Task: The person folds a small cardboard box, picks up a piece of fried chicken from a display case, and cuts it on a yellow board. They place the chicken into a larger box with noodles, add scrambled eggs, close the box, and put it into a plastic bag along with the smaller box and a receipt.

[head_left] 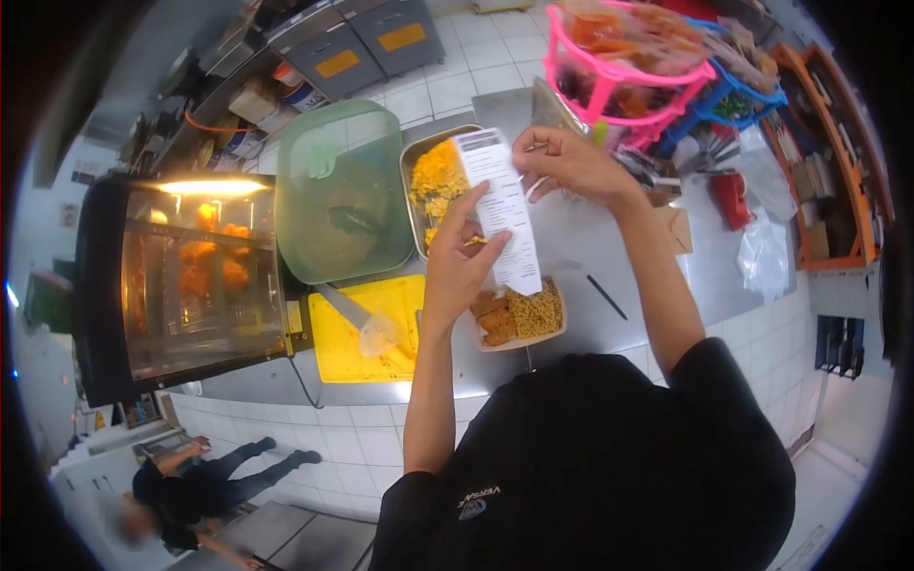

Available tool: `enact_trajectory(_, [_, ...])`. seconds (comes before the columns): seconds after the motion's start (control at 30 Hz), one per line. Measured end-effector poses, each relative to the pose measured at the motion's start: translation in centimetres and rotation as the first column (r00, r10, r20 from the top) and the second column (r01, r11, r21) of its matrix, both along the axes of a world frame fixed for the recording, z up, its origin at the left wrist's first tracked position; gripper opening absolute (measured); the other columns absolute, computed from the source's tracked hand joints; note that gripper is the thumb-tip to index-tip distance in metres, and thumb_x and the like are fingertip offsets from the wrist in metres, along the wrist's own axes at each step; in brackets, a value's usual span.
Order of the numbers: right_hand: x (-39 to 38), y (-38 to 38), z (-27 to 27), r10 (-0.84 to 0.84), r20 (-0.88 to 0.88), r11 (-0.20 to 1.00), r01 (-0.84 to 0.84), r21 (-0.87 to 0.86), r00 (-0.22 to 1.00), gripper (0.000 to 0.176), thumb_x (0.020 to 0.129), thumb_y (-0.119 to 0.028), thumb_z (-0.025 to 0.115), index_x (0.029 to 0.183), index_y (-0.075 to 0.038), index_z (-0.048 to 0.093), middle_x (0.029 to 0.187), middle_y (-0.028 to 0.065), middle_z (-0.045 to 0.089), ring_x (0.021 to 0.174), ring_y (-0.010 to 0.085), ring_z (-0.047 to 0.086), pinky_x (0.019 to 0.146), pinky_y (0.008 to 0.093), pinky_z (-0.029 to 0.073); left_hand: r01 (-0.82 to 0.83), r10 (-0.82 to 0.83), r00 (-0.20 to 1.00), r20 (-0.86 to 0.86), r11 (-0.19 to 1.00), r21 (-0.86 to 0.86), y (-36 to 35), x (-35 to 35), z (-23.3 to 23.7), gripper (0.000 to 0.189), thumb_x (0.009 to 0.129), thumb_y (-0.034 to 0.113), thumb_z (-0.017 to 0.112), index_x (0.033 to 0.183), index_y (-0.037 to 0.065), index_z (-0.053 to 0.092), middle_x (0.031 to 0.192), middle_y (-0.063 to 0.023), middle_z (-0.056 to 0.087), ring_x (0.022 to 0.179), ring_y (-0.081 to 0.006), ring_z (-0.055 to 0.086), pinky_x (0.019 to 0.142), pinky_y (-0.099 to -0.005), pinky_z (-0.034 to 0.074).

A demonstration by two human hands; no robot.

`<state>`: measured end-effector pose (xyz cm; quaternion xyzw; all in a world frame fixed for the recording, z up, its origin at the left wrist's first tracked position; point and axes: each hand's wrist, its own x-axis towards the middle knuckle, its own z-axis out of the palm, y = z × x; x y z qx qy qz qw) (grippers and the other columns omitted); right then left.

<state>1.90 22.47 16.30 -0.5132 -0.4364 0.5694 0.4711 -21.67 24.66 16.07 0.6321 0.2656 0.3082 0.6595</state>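
Note:
A long white printed receipt (514, 252) is held up over the counter. My left hand (461, 257) is closed on it, with fingertips lying across its printed face. At the receipt's upper right edge is my right hand (571, 167), its fingers bent and pinched at the paper. Below the receipt sits an open takeaway box (538, 337), with noodles (540, 309) on its right side and browned fried pieces (496, 319) on its left. The paper covers part of the box. Behind my left hand, a metal tray (407, 181) holds yellow crumbly food (438, 176).
A yellow cutting board (328, 354) carries a knife (343, 306). Left of the tray lies a green translucent lid (333, 238); beyond stands a lit food warmer (200, 285). Pink (609, 90) and blue (728, 107) baskets stand back right. A black stick (606, 297) lies right; another person (190, 495) is lower left.

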Motion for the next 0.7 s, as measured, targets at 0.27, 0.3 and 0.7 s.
enact_trajectory(0.27, [-7.4,9.8,-14.0,0.298,0.881,0.941,0.041,-0.335,0.369,0.037,0.083,-0.032,0.071,0.102,-0.001,0.07,0.102,0.0178,0.072,0.09,0.0309,0.071,0.079,0.0401,0.057,-0.179,0.179,0.979,0.093,0.984,-0.003,3.2,-7.6,-0.5,0.065,0.083,-0.005,0.071,0.142,0.001,0.045,0.13,-0.013,0.057,0.112,-0.0205,0.061,0.092,-0.0317,0.053])
enact_trajectory(0.3, [-8.4,10.1,-14.6,0.313,0.904,0.94,0.044,-0.34,0.293,0.037,0.082,-0.032,0.072,0.103,-0.001,0.07,0.104,0.018,0.072,0.092,0.0328,0.071,0.08,0.0411,0.056,-0.185,0.187,0.976,0.112,0.982,-0.03,3.6,-8.3,-0.7,0.064,0.083,-0.005,0.071,0.142,0.001,0.045,0.13,-0.013,0.057,0.113,-0.0202,0.061,0.092,-0.0317,0.053])
enact_trajectory(0.7, [-10.4,10.9,-16.9,0.46,0.828,0.873,0.005,-0.487,0.322,0.032,0.083,-0.027,0.071,0.099,0.0,0.069,0.101,0.0203,0.071,0.094,0.0355,0.069,0.08,0.0428,0.055,-0.306,0.323,0.938,0.127,0.942,-0.137,6.8,-11.6,-4.1,0.065,0.084,-0.008,0.067,0.144,0.002,0.043,0.129,-0.0128,0.058,0.111,-0.0168,0.059,0.09,-0.0283,0.052])
